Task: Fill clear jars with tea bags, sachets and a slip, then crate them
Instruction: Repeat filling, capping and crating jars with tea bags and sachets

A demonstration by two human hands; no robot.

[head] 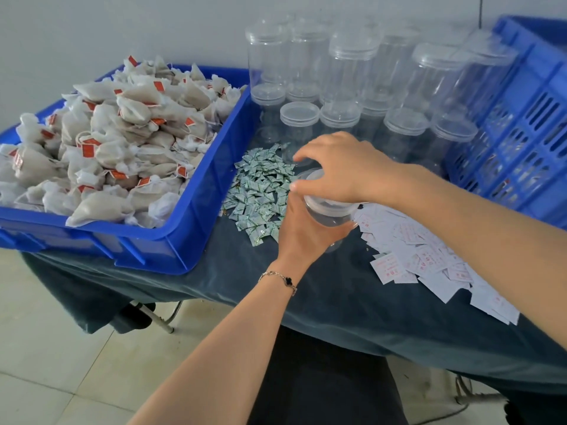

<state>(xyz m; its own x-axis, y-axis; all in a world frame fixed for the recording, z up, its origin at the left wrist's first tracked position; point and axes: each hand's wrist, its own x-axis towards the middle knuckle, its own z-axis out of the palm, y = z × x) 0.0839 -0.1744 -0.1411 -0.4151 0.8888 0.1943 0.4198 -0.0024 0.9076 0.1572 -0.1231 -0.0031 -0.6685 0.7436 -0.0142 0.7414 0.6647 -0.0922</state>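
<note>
Left hand (pixel 302 231): grips the clear jar (pixel 329 214) from below, over the worktop (pixel 322 302).
Right hand (pixel 340 170): fingers curled on the lid (pixel 316 179).
Risk: the smooth jar may slip while the lid turns, scattering sachets (pixel 260 191) just left of the hands.
Risk: the right forearm may sweep away slips (pixel 429 262) lying below it.

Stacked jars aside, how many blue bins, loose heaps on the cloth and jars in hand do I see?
Blue bins: 2, the tea-bag tray and the slatted crate.
Loose heaps: 2, green sachets and white slips.
Jar in hand: 1, left hand round its body, right hand on its lid.
Total: 5.
</note>
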